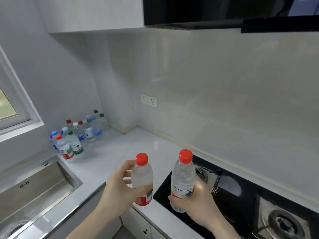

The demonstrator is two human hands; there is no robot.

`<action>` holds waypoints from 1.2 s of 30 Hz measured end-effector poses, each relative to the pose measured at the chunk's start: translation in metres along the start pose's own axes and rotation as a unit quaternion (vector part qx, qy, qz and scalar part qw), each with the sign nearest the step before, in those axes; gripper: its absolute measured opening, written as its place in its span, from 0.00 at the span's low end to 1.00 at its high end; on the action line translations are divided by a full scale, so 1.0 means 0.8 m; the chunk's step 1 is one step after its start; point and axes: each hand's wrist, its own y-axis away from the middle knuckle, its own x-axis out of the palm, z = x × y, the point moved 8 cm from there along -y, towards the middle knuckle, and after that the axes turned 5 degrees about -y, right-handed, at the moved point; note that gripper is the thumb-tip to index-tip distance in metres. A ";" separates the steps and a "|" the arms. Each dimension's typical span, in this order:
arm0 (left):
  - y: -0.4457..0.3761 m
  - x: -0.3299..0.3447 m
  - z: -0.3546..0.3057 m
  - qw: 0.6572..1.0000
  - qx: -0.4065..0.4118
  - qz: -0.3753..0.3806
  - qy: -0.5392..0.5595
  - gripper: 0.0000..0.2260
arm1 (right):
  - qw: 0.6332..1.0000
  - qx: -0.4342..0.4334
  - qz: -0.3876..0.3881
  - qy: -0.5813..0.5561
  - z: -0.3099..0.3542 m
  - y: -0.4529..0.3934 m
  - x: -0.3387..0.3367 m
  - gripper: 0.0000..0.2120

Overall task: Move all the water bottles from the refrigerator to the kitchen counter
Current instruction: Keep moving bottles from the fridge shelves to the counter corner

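Pale grey kitchen, white counter (110,152) running along a tiled wall into a corner.

Item one: water bottles held, two. My left hand (119,188) grips a red-capped bottle (142,178) upright, thumb across the front near the red label, fingers (126,173) curled around the back, above the counter's front edge. My right hand (195,199) grips a second red-capped bottle (183,178) by its lower half, fingers wrapped tight around the label, tilted slightly, over the left part of the black hob (241,200). Neither bottle touches the counter.

Item two: water bottles standing on the counter, a cluster (77,133) in the far left corner below the window (10,104). Count about thirteen by caps: three red, four green, the rest blue or white; some overlap, so the tally is not exact. All upright, close together, several touching.

Item three: steel sink (34,190), one, sunk in the counter at my left.

Item four: gas burners, two visible on the hob; the nearer one (283,223) at lower right, the other partly behind my right bottle.

Item five: wall socket plate (148,100), one, double.

Item six: black extractor hood (224,11), one, overhead.
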 end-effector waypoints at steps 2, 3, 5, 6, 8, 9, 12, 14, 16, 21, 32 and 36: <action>-0.031 0.000 0.007 1.000 -0.007 -0.001 -0.007 0.26 | 1.000 0.001 0.019 0.005 -0.014 -0.037 0.006 0.20; -0.046 0.000 0.012 1.000 -0.009 -0.003 -0.012 0.27 | 0.999 0.008 0.031 0.003 -0.020 -0.057 0.010 0.20; -0.073 -0.006 0.023 1.000 -0.015 -0.015 -0.020 0.27 | 0.998 0.012 0.054 0.003 -0.030 -0.097 0.023 0.22; -0.081 -0.010 0.025 0.999 -0.016 -0.021 -0.023 0.27 | 0.998 0.012 0.059 0.009 -0.032 -0.111 0.027 0.23; -0.100 -0.025 0.039 0.998 -0.027 -0.043 -0.026 0.27 | 0.997 0.009 0.078 0.008 -0.030 -0.147 0.049 0.24; -0.108 -0.033 0.045 0.998 -0.034 -0.053 -0.024 0.27 | 0.996 0.007 0.085 0.000 -0.028 -0.163 0.061 0.24; -0.122 -0.061 0.070 0.995 -0.058 -0.079 -0.025 0.28 | 0.993 -0.001 0.117 -0.008 -0.018 -0.205 0.099 0.26; -0.128 -0.079 0.087 0.992 -0.074 -0.097 -0.024 0.29 | 0.991 -0.012 0.135 -0.006 -0.011 -0.225 0.122 0.26; -0.137 -0.098 0.107 0.989 -0.091 -0.112 -0.025 0.30 | 0.987 -0.023 0.157 0.001 -0.004 -0.245 0.146 0.25; -0.174 -0.138 0.159 0.985 -0.113 -0.126 -0.035 0.28 | 0.983 -0.041 0.174 0.030 -0.002 -0.296 0.192 0.19; -0.331 -0.219 0.307 0.985 -0.109 -0.083 -0.109 0.29 | 0.986 0.005 0.153 0.066 -0.019 -0.435 0.333 0.24; -0.390 -0.247 0.359 0.980 -0.103 -0.049 -0.165 0.30 | 0.984 0.026 0.151 0.090 -0.025 -0.482 0.389 0.23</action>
